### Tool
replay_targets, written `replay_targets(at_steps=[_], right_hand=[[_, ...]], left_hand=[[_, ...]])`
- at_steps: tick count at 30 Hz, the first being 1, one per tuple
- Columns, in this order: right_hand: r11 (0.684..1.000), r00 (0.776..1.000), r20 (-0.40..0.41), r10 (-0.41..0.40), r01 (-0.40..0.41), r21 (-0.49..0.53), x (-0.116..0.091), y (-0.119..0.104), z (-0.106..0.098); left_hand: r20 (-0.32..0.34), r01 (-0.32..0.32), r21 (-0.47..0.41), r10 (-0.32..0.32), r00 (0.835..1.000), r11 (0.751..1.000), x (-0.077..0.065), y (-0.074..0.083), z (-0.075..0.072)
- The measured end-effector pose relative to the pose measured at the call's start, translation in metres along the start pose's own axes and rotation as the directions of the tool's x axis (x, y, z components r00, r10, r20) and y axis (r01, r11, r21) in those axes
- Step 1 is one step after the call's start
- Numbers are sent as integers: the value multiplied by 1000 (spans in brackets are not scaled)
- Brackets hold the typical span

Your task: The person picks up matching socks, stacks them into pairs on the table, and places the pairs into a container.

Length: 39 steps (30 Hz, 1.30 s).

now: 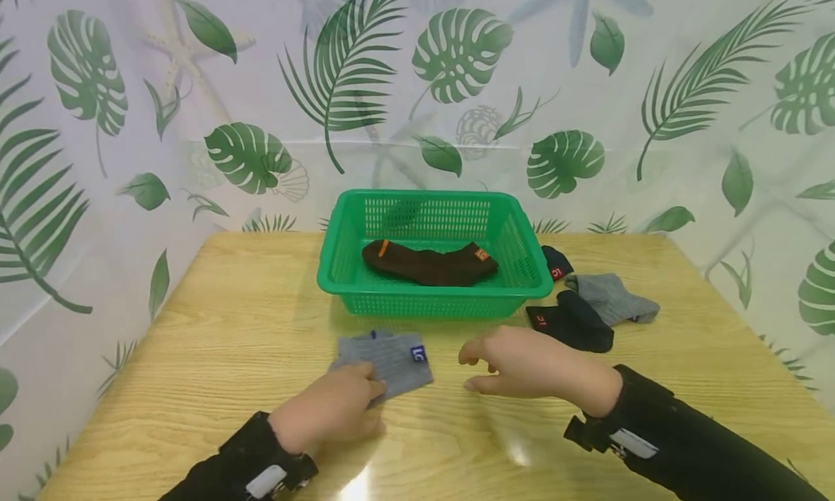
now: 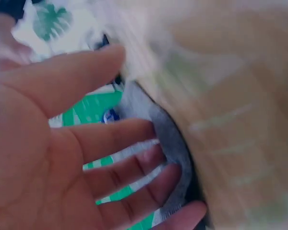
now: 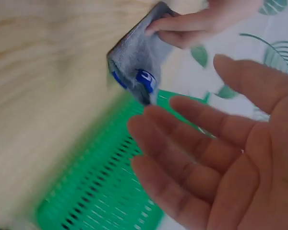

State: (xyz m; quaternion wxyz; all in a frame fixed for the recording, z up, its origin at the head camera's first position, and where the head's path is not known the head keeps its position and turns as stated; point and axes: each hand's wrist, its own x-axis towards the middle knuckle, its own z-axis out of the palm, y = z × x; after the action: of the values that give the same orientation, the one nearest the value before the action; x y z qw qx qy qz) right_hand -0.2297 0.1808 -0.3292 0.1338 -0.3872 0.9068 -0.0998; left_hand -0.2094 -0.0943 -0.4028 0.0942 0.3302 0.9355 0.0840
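A folded grey sock (image 1: 399, 354) with a blue label lies on the table in front of the green basket. My left hand (image 1: 339, 407) rests on its left part; in the left wrist view, the extended fingers (image 2: 120, 136) touch the grey knit while the thumb stands apart. To the right of this sock hovers my right hand (image 1: 535, 363), with loosely bent fingers and nothing in them. The right wrist view shows its palm and spread fingers (image 3: 182, 139) near the sock's labelled end.
In the green plastic basket (image 1: 430, 304) lies a pair of dark brown socks (image 1: 427, 265) with orange marks. Right of the basket, black socks (image 1: 574, 323) and another grey sock (image 1: 607, 298) lie on the wooden table (image 1: 228, 327). A leaf-patterned cloth (image 1: 404, 124) hangs behind.
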Motion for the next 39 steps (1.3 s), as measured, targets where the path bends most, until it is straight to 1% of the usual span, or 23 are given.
replay_targets(at_steps=[3,5,6,7,9,10,11,12,14,16,18,20,21,23,25,28,30,31,33,35,36,38,39], right_hand=[[995,995,-44,90,-92,-40,18,5,14],[981,980,-79,183,-187,-44,30,11,24],[971,969,-91,232,-236,-46,35,12,28],[960,956,-97,275,-280,-34,40,15,31],[943,939,-103,329,-332,-12,47,20,38],[935,930,-101,352,-354,6,50,22,40],[932,927,-100,362,-362,21,52,24,42],[931,925,-105,365,-364,33,53,25,44],[936,929,-117,352,-346,66,55,29,47],[952,942,-144,304,-293,93,54,31,48],[967,954,-182,236,-212,141,51,30,44],[971,958,-232,170,-122,208,46,25,34],[965,956,-256,144,-79,249,42,22,28],[942,943,-311,120,-10,335,34,16,13],[923,921,-371,119,35,383,26,10,-1],[921,877,-462,131,65,384,13,4,-19],[931,848,-510,146,56,359,6,3,-26],[933,834,-528,161,45,356,2,3,-29],[931,803,-558,209,11,364,-5,4,-32],[914,773,-567,285,-40,404,-11,7,-33],[902,758,-567,321,-62,428,-14,10,-33],[873,733,-557,390,-104,476,-20,16,-30],[857,729,-543,417,-116,502,-22,20,-27]], left_hand=[[57,-45,-15,46,997,999,18,20,-1],[79,-48,-41,51,996,998,33,29,-6],[71,-38,-62,42,997,997,40,32,-9],[49,-26,-71,29,998,997,46,35,-11],[-28,3,-95,-6,1000,995,58,36,-15],[-68,18,-101,-25,997,995,62,35,-16],[-106,33,-102,-44,993,994,66,34,-16],[-131,51,-106,-65,989,993,70,32,-15],[-155,62,-116,-80,985,991,75,27,-11],[-153,59,-145,-82,985,988,79,22,-5],[-151,48,-216,-82,985,975,81,16,1],[-148,30,-293,-76,986,956,82,10,6],[-144,21,-335,-73,987,942,82,7,7],[-141,-7,-398,-53,989,917,80,4,7],[-147,-38,-446,-31,989,894,77,3,3],[-173,-66,-487,-22,985,871,71,1,-6],[-175,-68,-509,-26,984,858,66,-1,-14],[-166,-64,-523,-28,986,850,62,-3,-18],[-154,-70,-536,-16,988,841,54,-9,-26],[-145,-84,-559,3,989,825,46,-18,-33],[-148,-91,-577,5,989,812,43,-23,-35],[-147,-82,-610,-11,989,788,35,-33,-39],[-146,-72,-627,-26,989,776,31,-38,-40]])
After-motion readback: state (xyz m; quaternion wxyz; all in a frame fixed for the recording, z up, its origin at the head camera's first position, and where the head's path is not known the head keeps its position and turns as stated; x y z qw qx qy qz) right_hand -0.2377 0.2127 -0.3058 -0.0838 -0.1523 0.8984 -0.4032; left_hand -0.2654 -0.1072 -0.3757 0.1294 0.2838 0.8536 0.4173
